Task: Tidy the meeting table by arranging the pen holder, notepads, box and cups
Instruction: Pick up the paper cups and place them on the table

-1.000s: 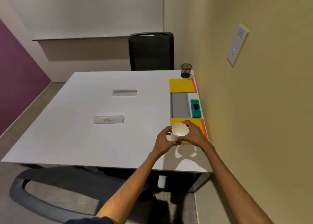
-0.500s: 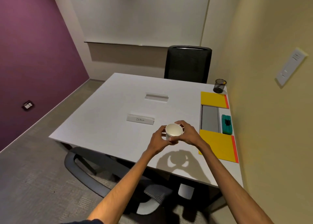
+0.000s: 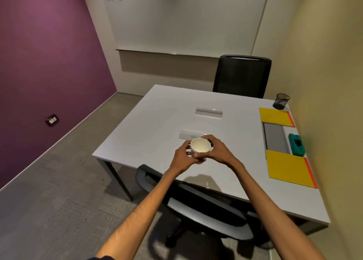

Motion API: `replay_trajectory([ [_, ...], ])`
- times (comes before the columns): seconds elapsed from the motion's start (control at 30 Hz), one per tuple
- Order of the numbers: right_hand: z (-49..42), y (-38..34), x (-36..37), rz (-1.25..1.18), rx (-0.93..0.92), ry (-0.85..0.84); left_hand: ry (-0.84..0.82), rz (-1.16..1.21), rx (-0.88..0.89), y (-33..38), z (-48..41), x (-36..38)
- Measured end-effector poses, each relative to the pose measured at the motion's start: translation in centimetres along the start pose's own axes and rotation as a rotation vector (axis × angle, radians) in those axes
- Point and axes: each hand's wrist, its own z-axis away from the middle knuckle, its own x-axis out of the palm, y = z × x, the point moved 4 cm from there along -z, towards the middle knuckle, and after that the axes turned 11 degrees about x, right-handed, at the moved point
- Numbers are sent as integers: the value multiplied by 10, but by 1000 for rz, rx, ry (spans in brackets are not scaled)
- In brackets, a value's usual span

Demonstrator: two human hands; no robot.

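Observation:
A white paper cup [image 3: 200,146], upright and empty, is held above the white table [image 3: 157,126] near its front edge. My left hand [image 3: 184,158] and my right hand [image 3: 217,149] both wrap around it. Whether more cups are stacked under it, I cannot tell. Along the right edge lie a far yellow notepad [image 3: 275,116], a near yellow notepad [image 3: 288,168], and a teal box [image 3: 296,146] between them. The black mesh pen holder [image 3: 281,101] stands at the far right corner.
A grey inset panel [image 3: 275,139] lies between the notepads. Two white flap covers [image 3: 208,113] [image 3: 186,135] sit mid-table. A black chair [image 3: 241,75] stands at the far side, another chair [image 3: 196,204] under the near edge. The yellow wall runs along the right.
Both hands carried the cup leftwards, from above the near notepad to the front middle of the table. The view swung left, showing the purple wall and floor.

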Motion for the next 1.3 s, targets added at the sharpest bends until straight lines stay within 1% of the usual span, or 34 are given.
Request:
replay_trajectory([
  [0.1,-6,-19,30,-16,-25,-6,12,-19,-6,-7,7,-34],
  [0.27,-28,-55,74,2,-72,-74,109,-11,-40,-26,12,-84],
  [0.37,-46,-67,95,3,-74,-92,136,-12,-66,-40,8,-108],
  [0.53,-85,-76,118,3,-50,-102,134,-10,-100,-63,-18,-135],
  [0.77,-153,-81,130,-15,-17,-88,112,-19,-120,-98,-72,-158],
  [1.0,-208,-109,156,-21,-23,-101,130,-33,-112,-126,-111,-202],
  [1.13,-237,-122,174,-17,4,-44,84,-42,-105,-145,-136,-231],
  [1.3,-262,-130,193,-46,72,97,-47,-55,-74,-170,-173,-258],
])
